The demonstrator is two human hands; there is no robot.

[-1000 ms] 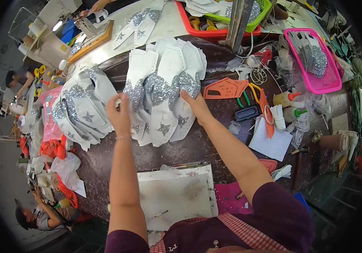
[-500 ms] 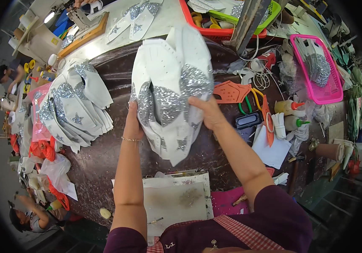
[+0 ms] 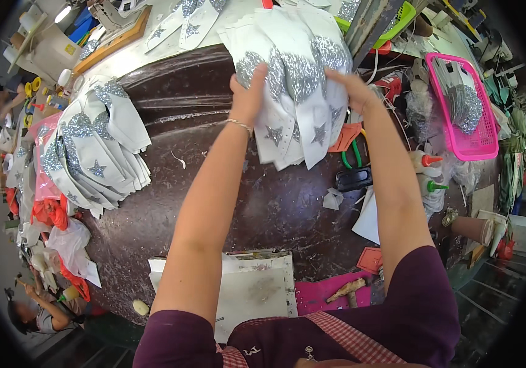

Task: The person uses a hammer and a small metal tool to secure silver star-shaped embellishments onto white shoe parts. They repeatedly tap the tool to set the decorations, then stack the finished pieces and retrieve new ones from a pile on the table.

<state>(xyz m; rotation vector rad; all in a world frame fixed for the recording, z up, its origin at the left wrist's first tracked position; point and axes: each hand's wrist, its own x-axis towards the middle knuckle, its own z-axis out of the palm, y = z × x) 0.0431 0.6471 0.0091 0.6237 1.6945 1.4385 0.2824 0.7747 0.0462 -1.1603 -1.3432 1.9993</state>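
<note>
Two hands gripped a stack of white and silver pieces

In the head view, the stack (image 3: 303, 86) stood out beyond the middle of a dark, glossy table (image 3: 183, 230), its layers fanned slightly out of line. Each piece was smooth, matte white and long, with a pointed lower end, a curved band of coarse silver glitter and a small glitter star. Tiny holes dotted some edges.

The left hand (image 3: 249, 98) was partly curled around the stack's left edge, its thumb flat on the glitter. The right hand (image 3: 356, 92) held the opposite edge in the same half-closed way, thumb on top. The fingers beneath were mostly hidden, so how tightly they pressed could not be told; nor could it be told whether the stack rested fully on the surface.

To the left, a similar pile (image 3: 100, 147) fanned out over glossy pink plastic (image 3: 45, 181). To the right stood a bright pink perforated basket (image 3: 476, 151) with more glittered pieces inside.

The stack covered part of a flat orange piece (image 3: 345, 137), the right forearm hid much of a white sheet (image 3: 367, 219), and a scuffed metal post (image 3: 370, 27) cut across a green basket (image 3: 398, 26).
</note>
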